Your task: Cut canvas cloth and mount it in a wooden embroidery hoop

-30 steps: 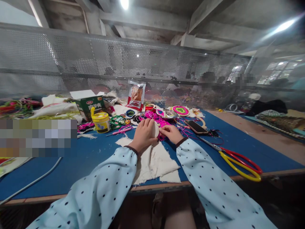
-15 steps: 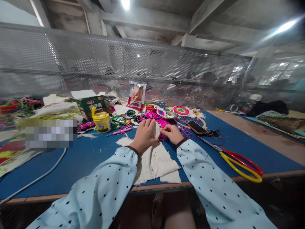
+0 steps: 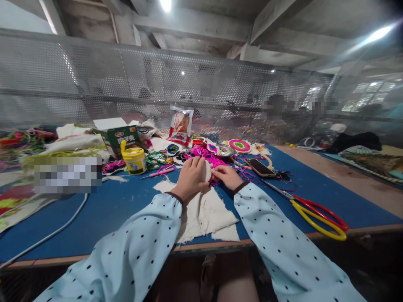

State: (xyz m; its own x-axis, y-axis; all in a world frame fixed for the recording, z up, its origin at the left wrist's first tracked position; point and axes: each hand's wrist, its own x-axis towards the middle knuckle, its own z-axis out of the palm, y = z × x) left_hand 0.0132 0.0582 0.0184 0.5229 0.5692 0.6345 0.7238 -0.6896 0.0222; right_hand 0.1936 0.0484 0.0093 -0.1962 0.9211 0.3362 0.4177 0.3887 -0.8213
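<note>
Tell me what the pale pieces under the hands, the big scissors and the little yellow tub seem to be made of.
The pale pieces look like unbleached woven cloth, matte, with frayed edges. The scissors seem to be grey metal blades with glossy red and yellow handles, probably plastic or coated. The yellow tub looks like smooth, shiny plastic with a printed label. The left hand and right hand rest on the cloth.

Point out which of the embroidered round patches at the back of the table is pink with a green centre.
The round patch right of the metal bowl, behind the phone. The smaller patch further left is white-rimmed with a dark centre.
</note>
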